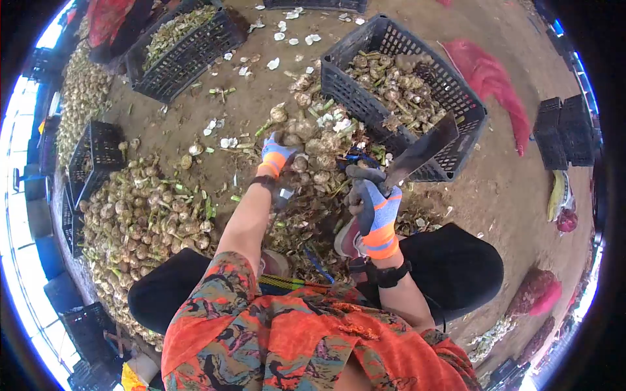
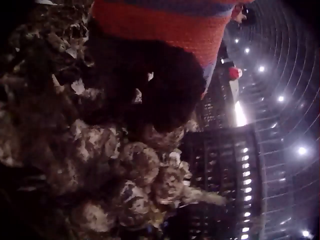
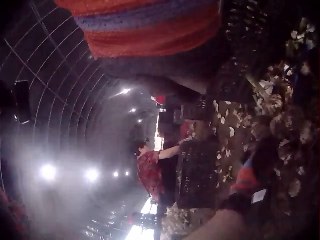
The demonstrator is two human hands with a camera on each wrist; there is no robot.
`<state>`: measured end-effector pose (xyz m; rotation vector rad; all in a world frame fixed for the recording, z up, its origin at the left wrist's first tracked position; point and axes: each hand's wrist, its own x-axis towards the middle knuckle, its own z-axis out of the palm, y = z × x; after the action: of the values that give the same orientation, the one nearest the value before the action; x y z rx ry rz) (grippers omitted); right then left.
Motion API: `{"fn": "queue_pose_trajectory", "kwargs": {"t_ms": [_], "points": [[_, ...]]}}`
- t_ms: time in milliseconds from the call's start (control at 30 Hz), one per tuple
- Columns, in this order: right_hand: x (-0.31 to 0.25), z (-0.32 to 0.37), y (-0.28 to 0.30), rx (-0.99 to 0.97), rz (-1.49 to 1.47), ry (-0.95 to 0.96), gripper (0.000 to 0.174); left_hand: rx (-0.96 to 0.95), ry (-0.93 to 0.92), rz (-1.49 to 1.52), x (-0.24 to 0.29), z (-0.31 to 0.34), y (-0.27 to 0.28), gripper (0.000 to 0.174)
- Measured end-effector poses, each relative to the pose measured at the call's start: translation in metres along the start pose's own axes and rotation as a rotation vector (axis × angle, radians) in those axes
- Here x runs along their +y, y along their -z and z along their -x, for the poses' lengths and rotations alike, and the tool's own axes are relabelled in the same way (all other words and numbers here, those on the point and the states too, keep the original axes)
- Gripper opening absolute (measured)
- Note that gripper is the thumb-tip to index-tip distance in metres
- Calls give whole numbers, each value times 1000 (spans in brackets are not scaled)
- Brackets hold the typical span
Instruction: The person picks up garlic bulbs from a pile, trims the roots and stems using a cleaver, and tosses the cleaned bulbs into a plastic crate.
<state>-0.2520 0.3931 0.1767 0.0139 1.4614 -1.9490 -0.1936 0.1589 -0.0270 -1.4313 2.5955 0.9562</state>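
Observation:
My gloved left hand [image 1: 276, 156] reaches into a heap of garlic bulbs [image 1: 321, 146], its fingertips right at the bulbs. In the left wrist view, the dark palm side of the glove [image 2: 150, 85] lies close over soil-stained bulbs [image 2: 140, 162]; I cannot tell whether it grips one. My right hand [image 1: 378, 205], also gloved, grips a knife by its handle. The broad, dark knife blade [image 1: 427, 148] points up and right, overlapping the near corner of a black plastic crate [image 1: 352, 91] that holds trimmed garlic [image 1: 398, 91].
A larger garlic pile [image 1: 147, 218] spreads to my left, beside black crates [image 1: 98, 153]. Another filled crate [image 1: 186, 65] stands at the far left. Cut stalks and leaf scraps [image 1: 306, 234] lie between my shoes. A red mesh sack [image 1: 489, 78] lies right of the crate. Another person [image 3: 152, 172] works farther off.

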Motion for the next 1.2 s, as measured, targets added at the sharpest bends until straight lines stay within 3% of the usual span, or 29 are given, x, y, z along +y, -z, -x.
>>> {"fn": "queue_pose_trajectory", "kwargs": {"t_ms": [67,100,200,233,267,400,433,467,500,533,600,633,667,733,767,800,867,900,967,1000,1067,1200], "points": [[5,-2,-1,26,54,16,18,17,-288,958,-36,-8,-15,55],[11,-3,-1,3,87,42,18,-241,-107,1596,-46,-7,-9,43],[27,-3,-2,-71,43,10,16,-126,-63,1342,12,61,63,50],[19,2,-3,-89,156,-40,15,-277,-70,1465,-11,53,57,53],[19,6,-7,-96,155,-38,15,-270,-75,1464,-31,55,45,53],[30,10,-16,-230,189,-19,12,-227,-119,1378,8,120,89,54],[32,11,-18,-293,488,103,15,-231,-149,1402,10,129,94,39],[37,11,-19,-349,788,227,19,-238,-177,1426,13,136,97,38],[37,11,-26,-434,767,226,32,-6,-525,1147,31,143,105,36],[36,16,-27,-437,768,229,32,-2,-527,1148,21,147,102,36],[19,37,-38,-569,1525,532,37,-783,-442,2221,-5,153,92,35],[9,45,-47,-671,1645,414,42,-631,-103,2111,5,157,109,37],[12,50,-49,-670,1647,412,42,-633,-102,2113,13,166,119,37],[17,57,-49,-695,1634,524,39,-335,-59,1635,22,177,129,36],[19,58,-49,-707,1637,538,41,-373,104,1703,19,178,129,38],[17,59,-50,-704,1639,539,41,-376,101,1703,21,181,132,38],[13,63,-53,-685,1674,523,41,-230,-166,1542,25,189,137,39],[12,63,-53,-681,1675,523,41,-233,-168,1543,23,186,135,39],[11,62,-52,-686,1687,497,41,-559,187,1874,18,176,129,43],[12,61,-50,-683,1686,494,41,-563,190,1872,25,179,130,43],[15,57,-47,-675,1690,521,39,-99,-284,1384,50,188,136,30],[12,54,-45,-658,1688,465,39,-195,-212,1400,54,185,137,50]]}}
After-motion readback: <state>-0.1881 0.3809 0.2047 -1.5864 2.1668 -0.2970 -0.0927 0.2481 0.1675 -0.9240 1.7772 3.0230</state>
